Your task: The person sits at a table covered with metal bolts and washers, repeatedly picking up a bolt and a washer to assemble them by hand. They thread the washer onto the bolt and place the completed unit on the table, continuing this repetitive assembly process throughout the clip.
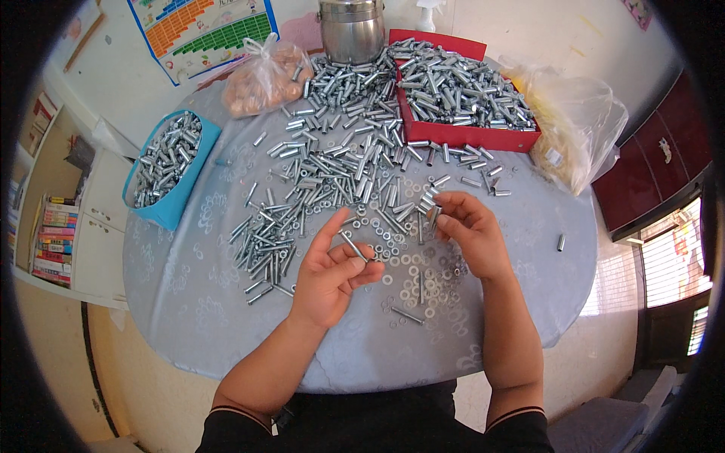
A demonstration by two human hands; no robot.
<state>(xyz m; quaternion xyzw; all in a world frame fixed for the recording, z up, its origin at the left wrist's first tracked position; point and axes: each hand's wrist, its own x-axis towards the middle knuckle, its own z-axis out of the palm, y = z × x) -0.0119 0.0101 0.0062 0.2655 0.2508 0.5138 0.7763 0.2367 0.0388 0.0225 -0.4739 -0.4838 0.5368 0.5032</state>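
Observation:
My left hand (323, 283) pinches a slim metal bolt (350, 245) between thumb and fingers, its shaft slanting up and left, with the index finger stretched out. To the right, my right hand (479, 240) is closed on a short metal sleeve (435, 216) at its fingertips. Loose nuts (368, 224) and pale flat washers (411, 284) are scattered on the table between and below the hands. Left of my left hand lies a heap of long bolts (266, 245). Beyond both hands, metal sleeves (362, 162) spread toward the back.
A red box (476, 138) heaped with assembled metal fasteners stands at the back right, a blue box (181, 198) of them at the left. Around the back are a knotted bag (260, 84), a steel pot (353, 34) and a clear plastic bag (578, 124). The cloth-covered table (200, 325) has a rounded edge.

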